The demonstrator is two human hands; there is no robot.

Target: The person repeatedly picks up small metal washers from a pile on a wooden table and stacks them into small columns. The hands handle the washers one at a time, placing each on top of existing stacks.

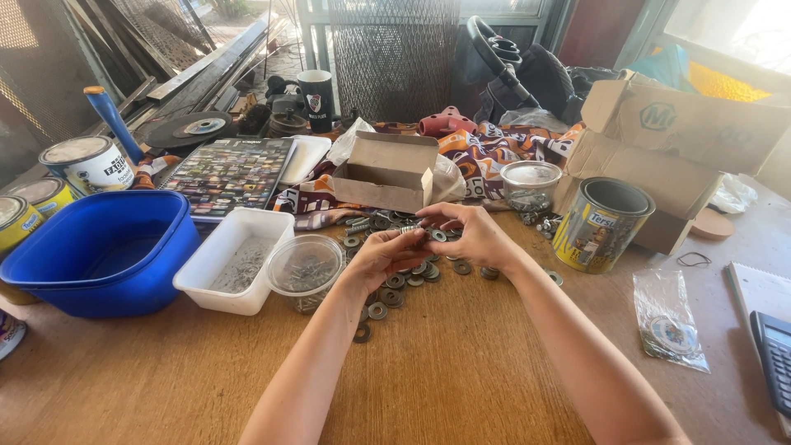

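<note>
- Left hand (381, 255), fingers pinched on bolt (409, 230).
- Right hand (471, 234), fingertips closed on same bolt; long axis roughly horizontal, left-right.
- Washers (394, 284) scattered beneath, on table (445, 371).

A wooden table (461, 371) carries everything; on it lie scattered metal washers (395, 284), a blue tub (99, 251), a white tray (235, 259), a round clear container (305, 268), an open tin can (601, 222), cardboard boxes (667, 140), a patterned cloth (494, 152), a small plastic bag (667, 317)
</note>
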